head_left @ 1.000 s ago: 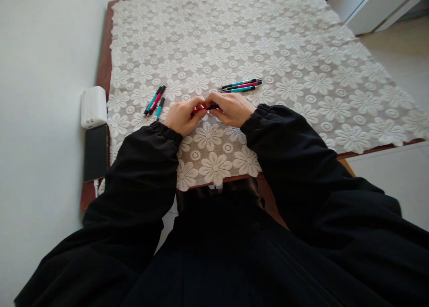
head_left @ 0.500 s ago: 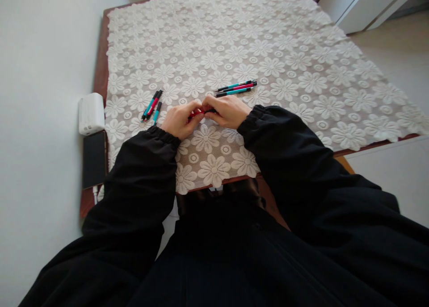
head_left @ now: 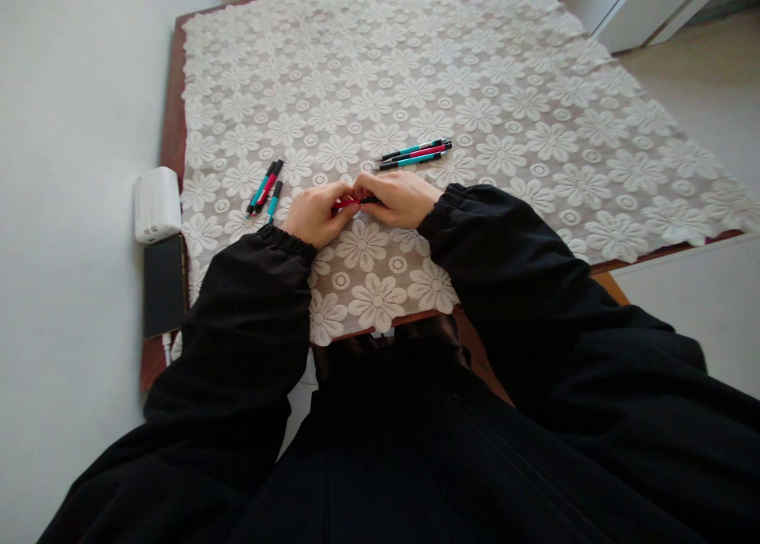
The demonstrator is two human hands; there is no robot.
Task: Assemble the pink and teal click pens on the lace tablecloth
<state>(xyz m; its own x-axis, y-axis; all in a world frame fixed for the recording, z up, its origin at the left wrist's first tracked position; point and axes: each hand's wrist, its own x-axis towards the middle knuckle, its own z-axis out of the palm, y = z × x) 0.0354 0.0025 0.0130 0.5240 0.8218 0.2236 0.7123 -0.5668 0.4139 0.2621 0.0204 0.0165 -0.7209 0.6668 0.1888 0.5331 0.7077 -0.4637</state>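
Note:
Above the near part of the lace-covered table, my left hand [head_left: 319, 213] pinches the red part of a red and black pen [head_left: 343, 205]. My right hand [head_left: 400, 197] is closed on the pen's black end, and the fingertips of both hands meet at its middle. Much of the pen is hidden by the fingers. Just beyond my right hand lie several teal, red and black pens [head_left: 414, 158], side by side. To the left of my left hand are more pens or pen parts [head_left: 261, 186] in teal, red and black, with a short teal and black piece [head_left: 274, 202] nearest the hand.
A white lace tablecloth [head_left: 380, 298] with flower patterns covers the brown table. On the left edge, by the wall, stand a white charger-like block [head_left: 157, 203] and a dark phone [head_left: 165, 287] with a white cable [head_left: 167, 348]. A white cabinet [head_left: 635, 9] stands beyond the far right.
The view has shifted slightly. Both hands keep nearly the same hold on the red and black pen, and the pens on the table lie as before.

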